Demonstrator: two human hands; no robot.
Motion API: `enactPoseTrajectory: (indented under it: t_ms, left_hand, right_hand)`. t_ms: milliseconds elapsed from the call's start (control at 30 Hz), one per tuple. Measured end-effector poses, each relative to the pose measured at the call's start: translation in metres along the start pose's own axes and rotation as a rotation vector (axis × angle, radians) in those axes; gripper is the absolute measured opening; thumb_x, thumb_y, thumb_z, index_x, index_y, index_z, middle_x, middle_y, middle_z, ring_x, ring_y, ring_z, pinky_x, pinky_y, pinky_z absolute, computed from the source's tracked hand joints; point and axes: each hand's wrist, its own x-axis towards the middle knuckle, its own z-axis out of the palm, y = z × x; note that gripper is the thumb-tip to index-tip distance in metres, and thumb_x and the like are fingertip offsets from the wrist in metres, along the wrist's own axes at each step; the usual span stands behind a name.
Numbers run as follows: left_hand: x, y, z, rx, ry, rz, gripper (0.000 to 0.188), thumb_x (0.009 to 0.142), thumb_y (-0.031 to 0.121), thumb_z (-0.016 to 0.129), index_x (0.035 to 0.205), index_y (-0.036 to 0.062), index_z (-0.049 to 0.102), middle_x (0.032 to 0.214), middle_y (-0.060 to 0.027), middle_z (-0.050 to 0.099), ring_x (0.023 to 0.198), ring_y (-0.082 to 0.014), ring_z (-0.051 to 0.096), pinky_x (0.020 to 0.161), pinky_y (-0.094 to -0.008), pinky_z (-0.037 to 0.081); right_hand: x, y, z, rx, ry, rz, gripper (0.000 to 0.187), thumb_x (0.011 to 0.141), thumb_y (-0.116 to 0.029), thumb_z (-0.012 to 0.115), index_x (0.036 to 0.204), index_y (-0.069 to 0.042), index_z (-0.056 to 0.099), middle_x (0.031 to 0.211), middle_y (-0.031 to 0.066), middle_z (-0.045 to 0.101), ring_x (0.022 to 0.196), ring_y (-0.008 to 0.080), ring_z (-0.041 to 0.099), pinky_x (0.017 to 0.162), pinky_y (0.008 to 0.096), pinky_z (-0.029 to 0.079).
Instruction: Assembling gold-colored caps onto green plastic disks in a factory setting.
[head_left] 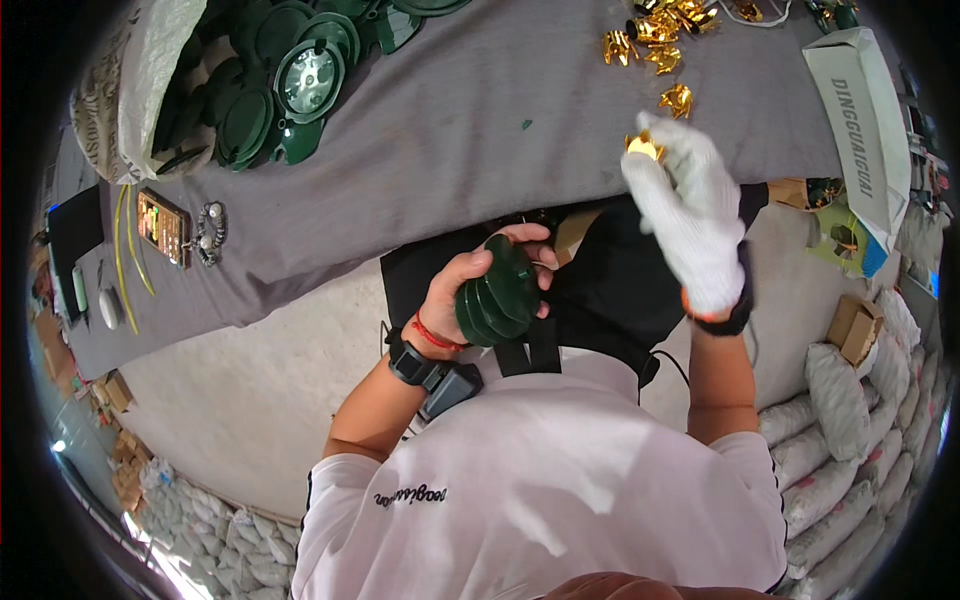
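My bare left hand (445, 292) is closed around a stack of several dark green round plastic discs (495, 300), held over my lap just off the table's near edge. A red cord circles that wrist. My right hand (690, 205), in a white knitted glove, is raised to the right, pinching a shiny gold crown-shaped piece (645, 148) between fingertips and thumb. Beyond it on the cloth lies a loose gold piece (677, 100). Farther back is a heap of similar gold pieces (660, 28).
Grey cloth covers the table (440, 150). At the far left, green plastic discs (310, 80) spill from a white woven sack (150, 90). A phone (163, 228) and bead bracelet (211, 232) lie nearer. A white box (858, 130) stands right; filled sacks (840, 400) are piled on the floor.
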Motion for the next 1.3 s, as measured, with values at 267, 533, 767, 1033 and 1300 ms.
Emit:
enactPoseTrajectory:
  t_ms: [267, 533, 767, 1033, 1300]
  left_hand:
    - [0.009, 0.003, 0.017, -0.012, 0.140, -0.045, 0.054, 0.089, 0.036, 0.057, 0.129, 0.0032, 0.041, 0.116, -0.0126, 0.055, 0.098, -0.0233, 0.061, 0.086, -0.0378, 0.051]
    - [0.011, 0.005, 0.017, 0.400, 0.321, -0.121, 0.057, 0.087, 0.033, 0.061, 0.129, 0.0007, 0.039, 0.114, -0.0109, 0.053, 0.097, -0.0166, 0.059, 0.083, -0.0303, 0.053]
    - [0.008, 0.011, 0.018, 0.185, 0.208, -0.147, 0.050, 0.084, 0.034, 0.063, 0.119, 0.0031, 0.046, 0.109, -0.0083, 0.050, 0.095, -0.0181, 0.058, 0.082, -0.0341, 0.054]
    - [0.008, 0.020, 0.022, 0.765, 0.227, -0.138, 0.054, 0.084, 0.036, 0.064, 0.122, 0.0023, 0.045, 0.108, -0.0039, 0.051, 0.103, -0.0115, 0.048, 0.089, -0.0243, 0.038]
    - [0.000, 0.014, 0.014, 0.475, 0.200, -0.156, 0.066, 0.084, 0.036, 0.062, 0.134, 0.0022, 0.037, 0.124, -0.0114, 0.050, 0.112, -0.0193, 0.053, 0.097, -0.0314, 0.044]
  right_hand:
    - [-0.069, 0.019, 0.062, 0.485, -0.036, -0.156, 0.049, 0.084, -0.004, 0.069, 0.129, -0.002, 0.052, 0.109, 0.0122, 0.065, 0.089, 0.0179, 0.064, 0.076, 0.0300, 0.053]
    - [-0.039, 0.013, 0.023, -0.324, -0.511, -0.450, 0.052, 0.074, -0.014, 0.070, 0.124, -0.008, 0.056, 0.099, 0.0097, 0.062, 0.085, 0.0299, 0.062, 0.073, 0.0383, 0.053]
    - [-0.056, 0.034, 0.035, 0.295, -0.385, -0.057, 0.043, 0.076, 0.003, 0.072, 0.115, -0.005, 0.056, 0.107, 0.0131, 0.063, 0.089, 0.0189, 0.065, 0.078, 0.0285, 0.053]
    - [-0.056, 0.027, 0.029, 0.193, -0.525, -0.124, 0.047, 0.080, -0.003, 0.069, 0.123, -0.005, 0.050, 0.123, 0.0146, 0.060, 0.111, 0.0290, 0.062, 0.093, 0.0336, 0.051]
    - [-0.072, 0.025, 0.025, 0.278, -0.571, 0.021, 0.039, 0.084, -0.010, 0.073, 0.119, -0.005, 0.055, 0.111, 0.0116, 0.064, 0.093, 0.0204, 0.067, 0.074, 0.0301, 0.054]
